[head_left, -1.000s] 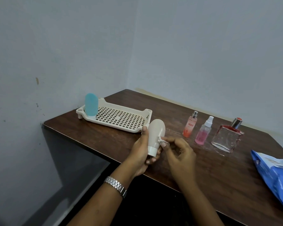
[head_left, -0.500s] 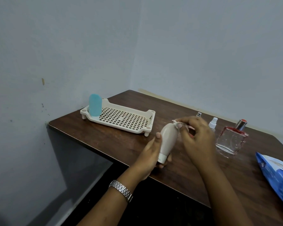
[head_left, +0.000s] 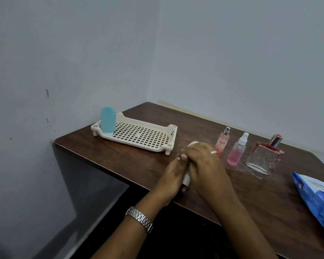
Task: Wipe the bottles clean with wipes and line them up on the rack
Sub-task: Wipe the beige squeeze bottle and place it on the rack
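Cream bottle mostly hidden, gripped by left hand and right hand, 3 bottles beside, rack behind

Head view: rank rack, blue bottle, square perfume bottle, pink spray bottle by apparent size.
1. rack
2. square perfume bottle
3. blue bottle and pink spray bottle: these look alike, and the blue one stands farther off, so no ranking.

On my remote feed I see two bare forearms, a silver metal watch with a linked bracelet band round the left wrist, a plain silver ring on one finger of the right grip
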